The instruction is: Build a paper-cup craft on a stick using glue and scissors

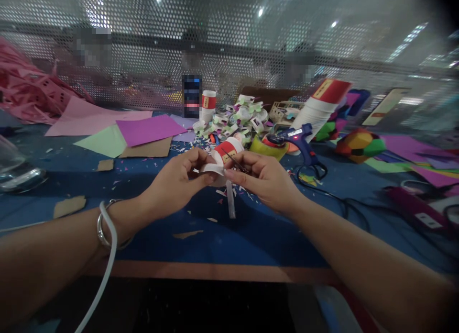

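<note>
Over the middle of the table my left hand is closed, thumb and fingers pinching a white paper-cup piece with a curved rim. My right hand is closed around a pair of dark, thin-bladed scissors, their points aimed up and left. Its thumb tip meets the right edge of the white piece. Just behind both hands, a red-and-white paper cup lies tilted, partly hidden by the fingers. Below the hands lies a clear glue stick.
Behind the hands rises a pile of cut cup pieces, beside a stack of paper cups. A blue glue gun with a cable stands at right. Coloured paper sheets lie left, near a glass. Perforated metal screens the back.
</note>
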`<act>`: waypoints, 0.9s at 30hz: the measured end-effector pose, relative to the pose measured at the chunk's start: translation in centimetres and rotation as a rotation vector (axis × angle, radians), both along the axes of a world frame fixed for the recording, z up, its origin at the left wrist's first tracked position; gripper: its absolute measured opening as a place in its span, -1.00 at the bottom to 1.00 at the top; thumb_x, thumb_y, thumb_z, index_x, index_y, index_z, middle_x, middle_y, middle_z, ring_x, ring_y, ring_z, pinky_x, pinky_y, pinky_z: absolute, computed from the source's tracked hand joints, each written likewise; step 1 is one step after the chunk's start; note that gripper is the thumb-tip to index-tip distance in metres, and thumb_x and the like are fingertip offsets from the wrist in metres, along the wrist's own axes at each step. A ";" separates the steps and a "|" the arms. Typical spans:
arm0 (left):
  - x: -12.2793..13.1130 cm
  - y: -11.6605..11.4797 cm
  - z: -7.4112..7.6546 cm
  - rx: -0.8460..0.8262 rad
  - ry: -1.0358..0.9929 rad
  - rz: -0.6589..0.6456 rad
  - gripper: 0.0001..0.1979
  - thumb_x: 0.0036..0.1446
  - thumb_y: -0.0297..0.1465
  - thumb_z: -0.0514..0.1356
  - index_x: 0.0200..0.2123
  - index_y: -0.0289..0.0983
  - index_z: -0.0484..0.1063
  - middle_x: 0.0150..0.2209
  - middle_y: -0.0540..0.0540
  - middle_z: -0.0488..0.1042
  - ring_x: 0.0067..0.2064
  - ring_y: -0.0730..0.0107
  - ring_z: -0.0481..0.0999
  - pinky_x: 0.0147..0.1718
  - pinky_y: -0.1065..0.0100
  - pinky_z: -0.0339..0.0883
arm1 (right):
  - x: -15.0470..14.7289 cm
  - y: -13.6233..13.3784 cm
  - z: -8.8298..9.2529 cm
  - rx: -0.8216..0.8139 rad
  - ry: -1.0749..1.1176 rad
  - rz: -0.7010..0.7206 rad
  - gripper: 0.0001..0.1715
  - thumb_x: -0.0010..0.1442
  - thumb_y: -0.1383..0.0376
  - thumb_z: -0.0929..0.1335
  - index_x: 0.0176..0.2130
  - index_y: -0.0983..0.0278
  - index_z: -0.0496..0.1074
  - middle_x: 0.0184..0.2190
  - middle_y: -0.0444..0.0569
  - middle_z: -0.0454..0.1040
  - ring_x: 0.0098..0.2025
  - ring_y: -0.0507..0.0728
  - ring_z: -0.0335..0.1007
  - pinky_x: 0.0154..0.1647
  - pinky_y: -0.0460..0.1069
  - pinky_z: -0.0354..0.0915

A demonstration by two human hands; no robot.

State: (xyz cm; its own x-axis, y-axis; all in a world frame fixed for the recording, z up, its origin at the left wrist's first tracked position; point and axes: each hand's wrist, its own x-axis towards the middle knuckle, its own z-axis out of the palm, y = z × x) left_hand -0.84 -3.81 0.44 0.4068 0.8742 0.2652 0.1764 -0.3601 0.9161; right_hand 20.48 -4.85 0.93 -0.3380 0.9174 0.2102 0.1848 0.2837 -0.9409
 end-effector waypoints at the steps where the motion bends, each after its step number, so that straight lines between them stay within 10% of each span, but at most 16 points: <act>1: 0.0 0.1 0.0 0.000 -0.010 0.006 -0.88 0.17 -0.41 0.29 -0.25 -0.25 0.39 -0.31 0.00 0.46 -0.32 0.44 0.45 -0.33 0.39 0.35 | 0.0 -0.1 0.1 0.006 0.003 -0.011 -0.61 0.15 0.05 0.53 -0.18 0.29 0.52 -0.32 -0.09 0.50 -0.36 0.01 0.33 -0.35 -0.08 0.26; 11: 0.1 0.4 -0.6 -0.072 -0.137 -0.029 -0.77 0.16 -0.39 0.33 -0.31 -0.22 0.28 -0.38 0.05 0.38 -0.41 0.52 0.34 -0.43 0.44 0.28 | 0.0 -0.4 0.7 0.122 -0.043 -0.036 -0.58 0.13 0.01 0.54 -0.19 0.26 0.54 -0.34 -0.09 0.51 -0.37 0.02 0.33 -0.39 -0.08 0.25; 21: -0.4 0.3 0.9 -0.580 -0.378 -0.367 -0.84 0.06 -0.42 0.35 -0.33 -0.23 0.40 -0.29 -0.07 0.47 -0.26 0.34 0.54 -0.24 0.31 0.50 | 0.2 -0.5 1.2 0.127 -0.013 0.015 -0.63 0.16 0.03 0.53 -0.28 0.28 0.53 -0.45 -0.14 0.44 -0.45 -0.02 0.24 -0.46 -0.09 0.17; 27: -0.5 0.0 1.2 -0.576 -0.366 -0.461 -0.80 0.04 -0.41 0.41 -0.35 -0.26 0.41 -0.30 -0.06 0.50 -0.26 0.36 0.53 -0.25 0.36 0.43 | 0.2 -0.6 1.3 0.111 0.029 0.055 -0.60 0.18 0.02 0.52 -0.26 0.30 0.53 -0.45 -0.15 0.42 -0.51 -0.06 0.15 -0.55 -0.10 0.05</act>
State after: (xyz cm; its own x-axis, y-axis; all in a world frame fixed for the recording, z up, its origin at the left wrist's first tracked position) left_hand -1.38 -3.80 1.67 0.7331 0.6800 0.0122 -0.2201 0.2203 0.9503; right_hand 20.69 -5.47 2.23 -0.3795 0.8682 0.3197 0.1391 0.3951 -0.9080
